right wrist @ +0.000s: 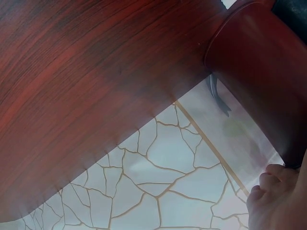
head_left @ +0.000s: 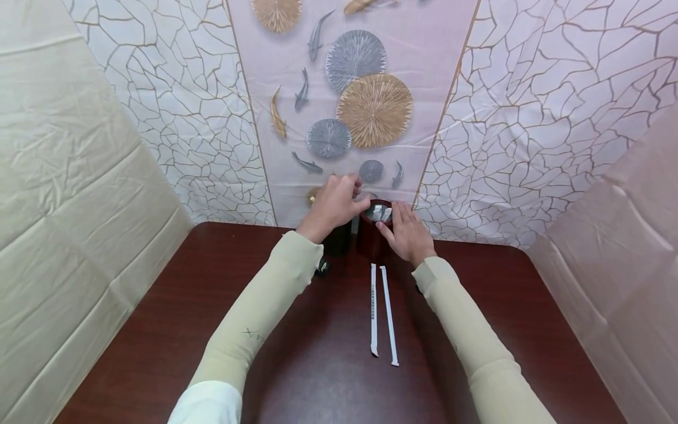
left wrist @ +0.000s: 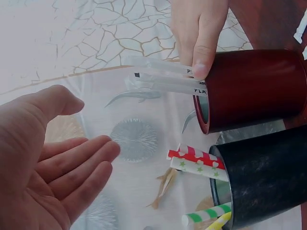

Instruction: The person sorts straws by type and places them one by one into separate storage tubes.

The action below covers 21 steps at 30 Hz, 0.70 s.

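In the head view, my right hand (head_left: 410,235) holds a dark red cup (head_left: 369,238) by its rim, thumb on the near side and fingers along the right. White paper-wrapped straws (left wrist: 163,85) stick out of the cup's mouth, close by the right thumb. My left hand (head_left: 338,203) hovers over the cups at the left; its palm and loosely bent fingers, with nothing between them, show in the left wrist view. Below it, a black cup (left wrist: 268,177) contains colourful patterned straws (left wrist: 199,163). Only part of the right hand (right wrist: 278,191) appears in the right wrist view, beside the red cup.
Two white wrapped straws, a printed one (head_left: 374,309) and a plain one (head_left: 389,318), lie side by side on the dark wooden table (head_left: 318,377). Right behind the cups stands a patterned cloth backdrop (head_left: 296,194). Beige cloth walls (head_left: 63,235) flank the table.
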### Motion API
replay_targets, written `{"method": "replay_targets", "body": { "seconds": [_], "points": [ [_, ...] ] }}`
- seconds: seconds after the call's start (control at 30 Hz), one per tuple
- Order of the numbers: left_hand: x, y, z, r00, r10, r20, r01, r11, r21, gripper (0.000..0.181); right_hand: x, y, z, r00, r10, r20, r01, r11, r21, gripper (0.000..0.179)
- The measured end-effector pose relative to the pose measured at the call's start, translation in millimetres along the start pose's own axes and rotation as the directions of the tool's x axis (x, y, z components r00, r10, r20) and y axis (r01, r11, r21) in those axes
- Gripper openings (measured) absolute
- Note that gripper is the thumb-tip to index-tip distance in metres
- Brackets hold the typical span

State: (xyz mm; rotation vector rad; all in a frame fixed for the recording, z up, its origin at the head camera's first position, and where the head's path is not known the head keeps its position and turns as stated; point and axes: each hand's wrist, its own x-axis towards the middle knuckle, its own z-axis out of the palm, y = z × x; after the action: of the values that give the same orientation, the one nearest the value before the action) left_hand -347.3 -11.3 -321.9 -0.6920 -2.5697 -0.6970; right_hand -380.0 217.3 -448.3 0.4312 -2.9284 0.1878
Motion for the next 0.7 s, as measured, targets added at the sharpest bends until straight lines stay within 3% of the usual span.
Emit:
{"method": "replay_targets", "body": {
  "seconds": [0.2, 0.37, 0.7],
  "points": [
    [-9.1, 0.3, -6.4, 0.999, -0.003, 0.044, 0.0, 0.997, 0.072, 0.022, 1.1, 0, 0, 1.0, -0.001, -0.01, 0.001, 1.0, 0.003, 0.088],
    [-17.9, -2.0, -4.7, 0.993, -0.011, 0.115, 0.001, 0.996, 0.085, 0.028, 1.4, 1, 0, 1.0, 0.003, -0.015, -0.003, 1.0, 0.005, 0.087],
    [-40.4, -4.5, 20.9, 0.964, -0.039, 0.263, 0.022, 0.997, 0.068, 0.026, -0.9, -1, -2, 1.0, 0.006, 0.005, -0.006, 1.0, -0.011, 0.087]
  ]
}}
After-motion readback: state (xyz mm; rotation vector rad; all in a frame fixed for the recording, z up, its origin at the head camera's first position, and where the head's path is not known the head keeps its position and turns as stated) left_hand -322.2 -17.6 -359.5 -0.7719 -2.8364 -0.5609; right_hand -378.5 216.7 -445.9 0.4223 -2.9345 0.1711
